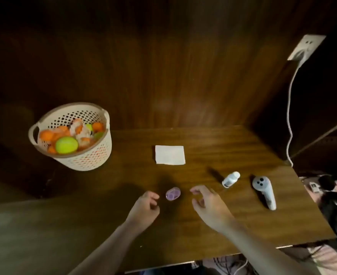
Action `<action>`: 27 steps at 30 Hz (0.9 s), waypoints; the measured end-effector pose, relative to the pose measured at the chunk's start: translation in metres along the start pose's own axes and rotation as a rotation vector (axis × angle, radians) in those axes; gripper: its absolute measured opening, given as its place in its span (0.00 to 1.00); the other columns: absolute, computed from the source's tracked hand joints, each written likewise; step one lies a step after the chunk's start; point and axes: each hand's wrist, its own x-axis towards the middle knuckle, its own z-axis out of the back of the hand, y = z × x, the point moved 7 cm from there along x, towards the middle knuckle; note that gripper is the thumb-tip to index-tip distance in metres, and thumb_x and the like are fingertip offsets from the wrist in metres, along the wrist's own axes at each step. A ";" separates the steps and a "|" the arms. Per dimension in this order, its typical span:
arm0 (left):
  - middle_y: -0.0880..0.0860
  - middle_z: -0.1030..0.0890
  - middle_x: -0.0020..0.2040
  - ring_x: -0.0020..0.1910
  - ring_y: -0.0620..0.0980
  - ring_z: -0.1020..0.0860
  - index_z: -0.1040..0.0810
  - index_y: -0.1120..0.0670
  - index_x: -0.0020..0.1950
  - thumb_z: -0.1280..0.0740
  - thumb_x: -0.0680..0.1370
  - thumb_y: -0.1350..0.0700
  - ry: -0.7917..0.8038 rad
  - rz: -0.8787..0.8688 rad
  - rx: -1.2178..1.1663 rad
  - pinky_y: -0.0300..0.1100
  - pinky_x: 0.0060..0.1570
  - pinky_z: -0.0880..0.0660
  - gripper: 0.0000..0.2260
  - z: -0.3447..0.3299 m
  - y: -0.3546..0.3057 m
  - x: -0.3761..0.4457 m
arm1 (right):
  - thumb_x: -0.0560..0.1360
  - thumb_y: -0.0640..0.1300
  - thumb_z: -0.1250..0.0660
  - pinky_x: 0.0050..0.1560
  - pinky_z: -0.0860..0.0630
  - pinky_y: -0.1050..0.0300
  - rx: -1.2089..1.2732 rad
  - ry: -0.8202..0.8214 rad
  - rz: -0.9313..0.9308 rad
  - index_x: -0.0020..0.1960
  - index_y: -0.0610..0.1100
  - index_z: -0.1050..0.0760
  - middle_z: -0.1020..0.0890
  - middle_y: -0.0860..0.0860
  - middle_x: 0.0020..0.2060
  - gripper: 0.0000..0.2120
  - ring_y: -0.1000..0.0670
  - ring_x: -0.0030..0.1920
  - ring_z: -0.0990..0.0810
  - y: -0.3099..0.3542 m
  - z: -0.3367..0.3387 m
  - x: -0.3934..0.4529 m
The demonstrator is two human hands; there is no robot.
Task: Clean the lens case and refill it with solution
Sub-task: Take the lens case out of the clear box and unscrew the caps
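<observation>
We have the lens case [173, 193] lying between our two hands, low in the middle of the frame
Its long axis tilts up to the right; our left hand [146, 205] is nearer, fingers loosely curled and holding nothing, while our right hand [209, 205] hovers with fingers apart, neither touching it

Purple lens case [173, 193] lying mid-desk [233, 147] between left grip [146, 205] and right grip [209, 205], both loosely curled, empty. Solution bottle [230, 179] toppled rightward; white tissue [170, 155] behind.
</observation>
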 end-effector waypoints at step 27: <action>0.42 0.22 0.60 0.44 0.46 0.14 0.25 0.41 0.76 0.33 0.84 0.50 -0.116 -0.275 -0.168 0.37 0.33 0.19 0.19 -0.034 0.017 0.083 | 0.79 0.44 0.24 0.64 0.24 0.66 -0.009 -0.198 0.358 0.74 0.47 0.20 0.18 0.52 0.64 0.24 0.58 0.63 0.22 -0.044 -0.093 0.090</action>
